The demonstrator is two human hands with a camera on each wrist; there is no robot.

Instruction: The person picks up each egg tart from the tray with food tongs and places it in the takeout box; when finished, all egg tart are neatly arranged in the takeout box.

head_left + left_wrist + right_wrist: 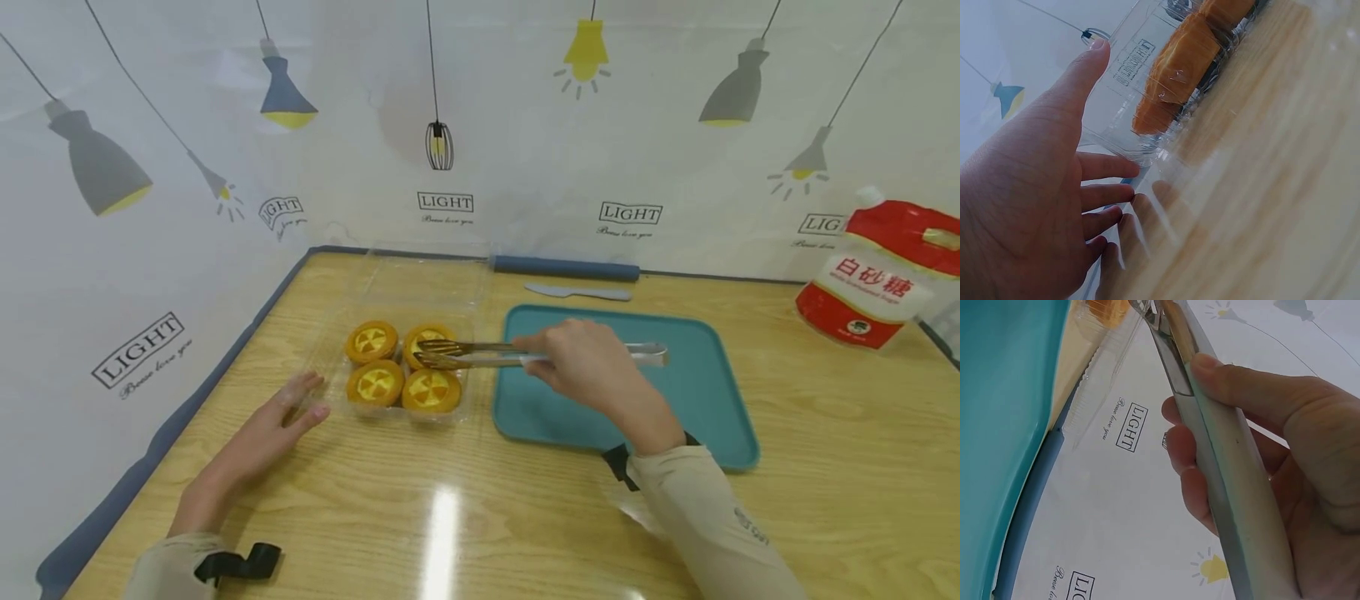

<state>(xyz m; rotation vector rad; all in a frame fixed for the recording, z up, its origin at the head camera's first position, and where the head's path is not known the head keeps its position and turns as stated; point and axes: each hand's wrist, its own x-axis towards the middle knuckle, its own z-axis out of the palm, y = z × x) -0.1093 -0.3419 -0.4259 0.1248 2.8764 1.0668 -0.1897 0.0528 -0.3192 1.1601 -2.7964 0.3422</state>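
Several egg tarts (375,383) sit in two rows in a clear plastic box (468,400) whose lid (420,282) is folded back. My right hand (588,362) grips metal tongs (1213,444) between thumb and curled fingers, above a teal tray (720,400). The tips of the tongs overlap the back right tart (417,335) in the head view. Beside the box's left side is my left hand (273,421), its fingers spread and holding nothing. In the left wrist view its fingertips reach the near corner of the box (1147,147).
A grey-white knife (577,292) lies behind the tray, near a dark blue strip (566,267) along the wall. At the back right stands a red and white bag of sugar (862,283). A lamp-patterned sheet (510,100) covers the walls behind and left.
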